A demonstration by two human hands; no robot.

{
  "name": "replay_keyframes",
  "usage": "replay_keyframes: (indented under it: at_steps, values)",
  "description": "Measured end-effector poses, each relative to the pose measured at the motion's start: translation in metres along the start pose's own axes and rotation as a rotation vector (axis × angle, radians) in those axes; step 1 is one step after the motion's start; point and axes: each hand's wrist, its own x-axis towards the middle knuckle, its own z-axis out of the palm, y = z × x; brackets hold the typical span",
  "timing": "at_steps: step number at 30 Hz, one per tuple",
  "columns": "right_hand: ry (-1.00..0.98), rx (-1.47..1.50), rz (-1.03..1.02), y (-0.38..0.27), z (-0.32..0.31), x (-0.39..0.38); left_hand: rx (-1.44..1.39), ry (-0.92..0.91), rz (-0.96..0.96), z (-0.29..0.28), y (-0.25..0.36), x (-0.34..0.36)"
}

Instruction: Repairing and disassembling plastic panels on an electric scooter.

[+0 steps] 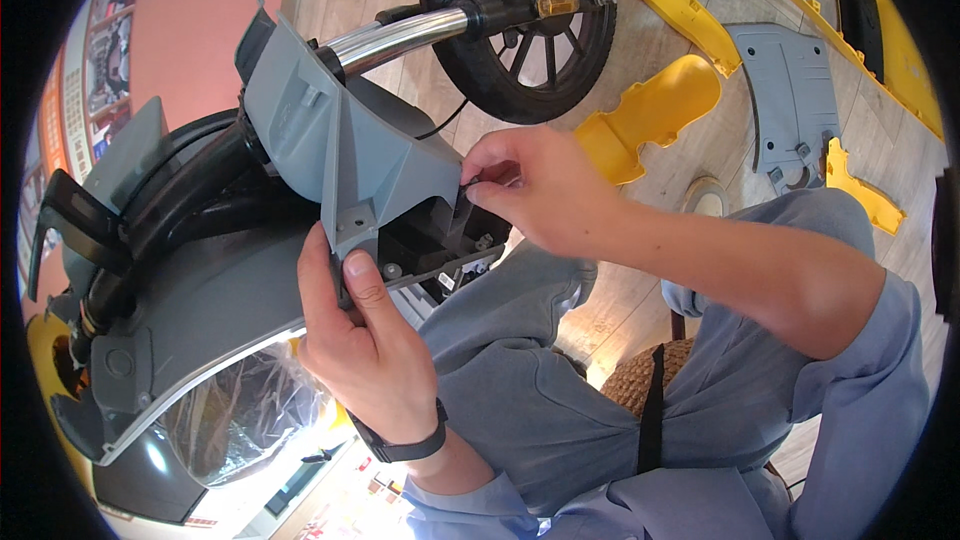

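A grey moulded plastic panel (390,165) sits over the black fork and chrome tube (405,38) of a two-wheeled vehicle lying on its side. My left hand (365,340) grips the lower corner of that panel, thumb beside a holed tab (356,223), fingers partly behind it. My right hand (535,185) is closed in a pinch at the panel's right edge, on a small dark piece that I cannot make out. Beneath the panel is a dark open housing (410,245). A darker grey curved body part (220,290) extends to the lower left, above clear wrapping (230,410).
A spoked black wheel (470,60) stands at the top. Loose yellow panels (650,120) and a grey plate (780,90) lie on the wooden floor to the right. I am seated on a woven seat (630,395), my knees close below the work.
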Motion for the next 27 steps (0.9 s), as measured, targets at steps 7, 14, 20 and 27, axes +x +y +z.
replay_keyframes:
  at_steps: [7,14,20,27]
  values:
    - [0.008,-0.161,-0.058,-0.0074,-0.0087,0.0015,0.035,-0.013,-0.016,-0.0015,0.0012,0.0001]
    - [0.002,-0.168,-0.061,-0.0062,-0.0095,0.0007,0.024,0.012,0.005,0.0001,-0.0006,-0.0002]
    - [-0.024,-0.224,-0.134,-0.0078,-0.0129,0.0024,0.025,0.000,-0.010,0.0004,-0.0002,-0.0003]
    - [-0.027,-0.229,-0.068,-0.0081,-0.0114,0.0036,0.028,-0.002,-0.016,-0.0005,-0.0001,-0.0004]
